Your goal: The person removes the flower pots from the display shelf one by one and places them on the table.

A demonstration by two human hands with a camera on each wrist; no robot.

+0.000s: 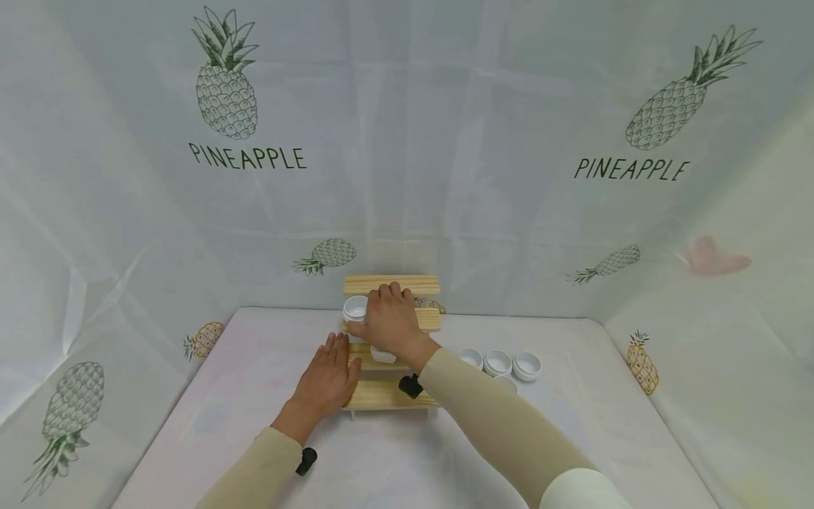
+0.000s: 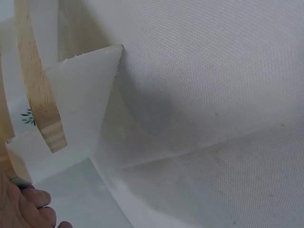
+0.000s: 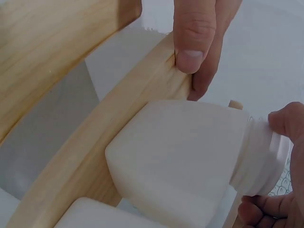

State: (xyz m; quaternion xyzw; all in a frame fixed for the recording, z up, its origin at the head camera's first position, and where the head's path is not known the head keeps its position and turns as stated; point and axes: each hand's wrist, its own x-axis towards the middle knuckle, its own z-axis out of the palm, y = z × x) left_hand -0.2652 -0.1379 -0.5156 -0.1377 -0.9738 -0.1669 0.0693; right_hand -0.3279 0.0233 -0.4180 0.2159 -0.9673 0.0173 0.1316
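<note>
A tiered wooden stand (image 1: 391,396) with white side supports stands at the middle of the table. My right hand (image 1: 396,322) is over its middle tiers and pinches the round ribbed cap of a white bottle (image 3: 175,156) between thumb and fingers. The bottle's squarish body lies close against a wooden slat. Part of a second white bottle (image 3: 102,216) shows below it in the right wrist view. With its thumb over a slat, my left hand (image 1: 326,378) holds the stand's left end. Left of my right hand, a round white container (image 1: 355,308) sits on a higher tier.
Several round white containers (image 1: 497,363) stand together on the table right of the stand, partly behind my right forearm. A pale cloth (image 1: 254,353) covers the table. Behind the stand hangs a white curtain (image 1: 407,177) printed with pineapples.
</note>
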